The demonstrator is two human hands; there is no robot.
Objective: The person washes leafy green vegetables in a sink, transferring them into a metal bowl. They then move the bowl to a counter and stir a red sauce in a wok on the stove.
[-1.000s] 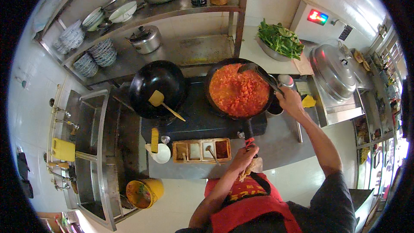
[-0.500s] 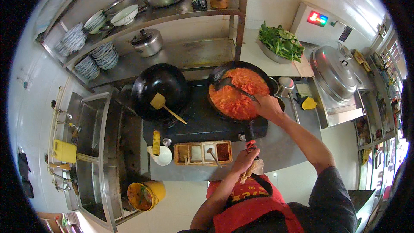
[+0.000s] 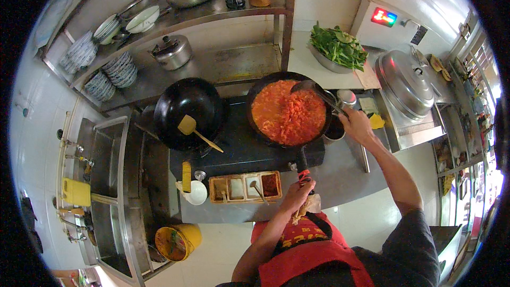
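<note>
The left hand [image 3: 297, 195] was clamped on the wok handle [image 3: 303, 169], near the desk's [image 3: 340, 180] front edge; the wok [image 3: 289, 109] of red tomato sauce [image 3: 289, 117] sat on the stove; the right hand [image 3: 357, 126] was closed around a ladle [image 3: 314, 90] whose bowl rested at the wok's far rim; an empty black wok [image 3: 188, 111] holding a wooden spatula [image 3: 195, 131] stood just to the left; a wooden condiment tray [image 3: 244, 187] lay near the left hand.

Probably a restaurant kitchen: woks [image 3: 188, 110], stacked bowls [image 3: 119, 69], steel sink [image 3: 109, 180].
</note>
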